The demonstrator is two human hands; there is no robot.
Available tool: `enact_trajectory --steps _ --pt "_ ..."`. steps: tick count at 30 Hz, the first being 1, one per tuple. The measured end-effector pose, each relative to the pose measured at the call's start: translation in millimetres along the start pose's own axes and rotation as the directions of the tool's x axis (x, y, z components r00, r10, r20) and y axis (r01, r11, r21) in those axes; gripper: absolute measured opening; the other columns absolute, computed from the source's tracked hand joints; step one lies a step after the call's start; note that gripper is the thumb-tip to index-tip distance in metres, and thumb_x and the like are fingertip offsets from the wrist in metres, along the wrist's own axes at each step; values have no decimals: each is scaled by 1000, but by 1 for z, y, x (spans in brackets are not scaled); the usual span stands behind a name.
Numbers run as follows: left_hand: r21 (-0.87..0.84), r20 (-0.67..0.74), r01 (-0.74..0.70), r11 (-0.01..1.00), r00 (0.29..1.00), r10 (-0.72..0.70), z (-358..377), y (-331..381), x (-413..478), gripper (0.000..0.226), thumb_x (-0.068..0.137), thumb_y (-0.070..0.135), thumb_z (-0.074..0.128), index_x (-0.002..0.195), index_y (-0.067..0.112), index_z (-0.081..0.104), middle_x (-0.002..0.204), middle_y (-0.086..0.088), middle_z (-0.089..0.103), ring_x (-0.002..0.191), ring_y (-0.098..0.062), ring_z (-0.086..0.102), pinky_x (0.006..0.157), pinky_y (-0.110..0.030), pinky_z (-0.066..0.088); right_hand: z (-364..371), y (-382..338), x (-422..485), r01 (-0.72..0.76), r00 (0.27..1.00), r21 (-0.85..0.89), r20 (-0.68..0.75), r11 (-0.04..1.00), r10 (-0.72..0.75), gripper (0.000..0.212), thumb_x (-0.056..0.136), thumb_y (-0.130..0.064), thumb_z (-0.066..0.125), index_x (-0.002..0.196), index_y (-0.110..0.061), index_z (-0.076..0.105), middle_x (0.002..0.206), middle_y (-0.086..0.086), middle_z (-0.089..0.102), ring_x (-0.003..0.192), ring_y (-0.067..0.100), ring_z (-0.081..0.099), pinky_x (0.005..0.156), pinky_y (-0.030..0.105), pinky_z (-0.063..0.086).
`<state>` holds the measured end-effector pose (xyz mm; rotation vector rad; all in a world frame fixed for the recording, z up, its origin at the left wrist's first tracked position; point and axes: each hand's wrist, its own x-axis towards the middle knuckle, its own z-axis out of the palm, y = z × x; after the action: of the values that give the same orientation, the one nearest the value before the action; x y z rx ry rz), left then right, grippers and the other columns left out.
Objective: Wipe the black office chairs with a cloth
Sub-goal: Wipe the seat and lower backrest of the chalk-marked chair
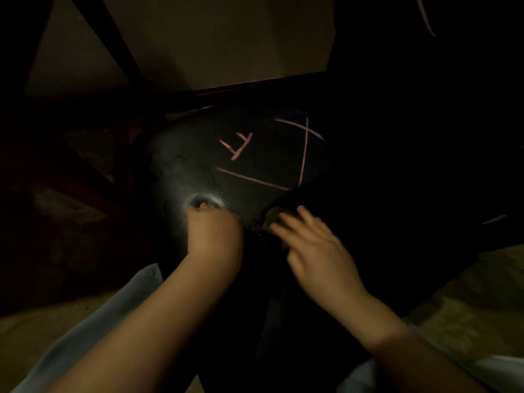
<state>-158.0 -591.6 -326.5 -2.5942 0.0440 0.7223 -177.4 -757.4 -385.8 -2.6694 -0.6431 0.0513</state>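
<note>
Single view, head-worn, wide-angle. Faces forward and steeply down onto the chair seat [195, 165] at close range. Both forearms enter from the bottom edge; left hand [213, 232] and right hand [313, 246] sit mid-frame. Lighting dim, frame margins mostly dark.

seat [263, 165] open ahead, dark bar [255, 87] beyond

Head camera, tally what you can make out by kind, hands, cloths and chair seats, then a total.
Hands: 2, left hand and right hand
Cloths: 1, greenish cloth under the right hand's fingers
Chair seats: 1, black chair seat with pink marks; the dark area around it is unreadable
Total: 4
</note>
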Motion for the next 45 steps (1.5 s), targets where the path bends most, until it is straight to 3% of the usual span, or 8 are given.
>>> enact_trajectory --steps 9,16,23,26,29,36,40,45 --pt "-19 -105 -11 1000 994 9 13 28 -18 35 96 2 30 123 -7 50 129 -31 50 122 -41 48 100 -47 40 -55 91 -39 -470 877 101 -59 877 477 44 101 -11 42 145 -13 41 155 9 31 147 26 17 117 42 19" --pt "-11 -168 -89 996 982 86 22 47 -37 41 93 -9 20 132 -21 27 131 -37 44 121 -47 46 101 -52 38 -44 68 -24 -442 897 -81 -17 894 442 49 100 -15 41 149 -10 34 157 10 25 148 29 13 119 38 15" --pt "-53 -192 -213 976 961 199 22 56 -51 46 96 0 26 136 -22 23 122 -35 54 115 -42 54 95 -46 39 -12 -1 -19 -73 992 -225 87 972 95 55 70 -17 45 120 -5 67 127 15 63 118 33 59 102 45 39" --pt "-75 -225 -234 969 951 213 25 66 -58 47 84 -1 33 124 -22 47 89 -35 66 85 -44 65 76 -43 49 -20 17 -23 -17 997 -244 71 970 35 60 66 -13 51 125 -11 64 131 10 61 120 30 58 104 41 31" --pt "-105 -290 -304 947 920 264 30 79 -64 51 66 3 30 94 -12 70 58 -34 60 54 -45 62 55 -42 51 -35 49 -27 -99 993 -237 43 966 113 60 74 -19 49 132 -16 58 139 9 54 127 32 51 108 49 32" --pt "-114 -367 -444 889 850 378 36 84 -73 42 63 22 52 94 9 77 73 -33 66 58 -37 67 58 -36 54 -78 99 -41 -372 928 46 34 927 371 83 70 -20 56 149 -21 31 156 5 28 138 33 31 109 41 29" --pt "-229 -529 -592 773 742 411 38 58 -63 22 68 28 52 75 20 70 59 -7 66 45 -20 58 52 -23 46 -80 104 -35 -414 910 82 57 906 411 82 72 10 63 146 -17 36 146 9 42 130 34 41 99 35 36" --pt "-424 -635 -592 685 734 242 33 3 -37 34 80 31 42 93 22 72 75 4 70 66 -14 66 56 -22 47 -79 110 -33 -459 889 10 6 888 459 74 76 -3 73 142 -14 42 123 18 59 112 37 53 85 36 43"
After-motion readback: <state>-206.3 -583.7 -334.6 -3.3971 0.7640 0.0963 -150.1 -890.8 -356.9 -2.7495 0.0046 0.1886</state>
